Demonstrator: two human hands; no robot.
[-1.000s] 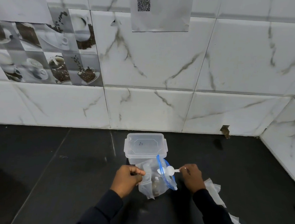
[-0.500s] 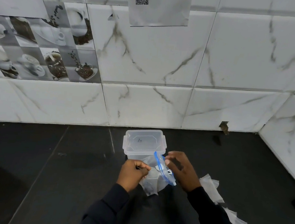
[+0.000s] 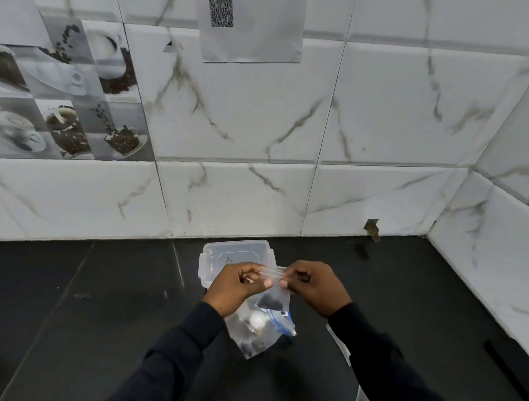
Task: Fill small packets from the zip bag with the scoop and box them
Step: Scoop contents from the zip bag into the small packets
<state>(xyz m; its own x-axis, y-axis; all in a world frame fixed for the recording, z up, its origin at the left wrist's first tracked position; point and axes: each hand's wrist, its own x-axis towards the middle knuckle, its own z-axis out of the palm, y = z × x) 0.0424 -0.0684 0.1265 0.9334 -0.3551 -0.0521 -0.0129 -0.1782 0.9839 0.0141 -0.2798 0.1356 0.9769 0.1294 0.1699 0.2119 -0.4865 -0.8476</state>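
Since then, scoop (image 3: 257, 319) dropped into zip bag (image 3: 251, 340). Part-filled small packet (image 3: 275, 300) hung above bag, 6 o'clock of box (image 3: 236, 252). Mouth pinched by left grip (image 3: 236, 286), right grip (image 3: 316, 288). Step wanted seal pressed end-to-end, packet upright.

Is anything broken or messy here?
Yes. A wall tile has a chipped hole at its bottom edge, right of the box. The zip bag lies slumped on the counter.

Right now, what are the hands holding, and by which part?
A packet, pinched by its top edge: the left hand at the left end, the right hand at the right end. Nothing else is held.
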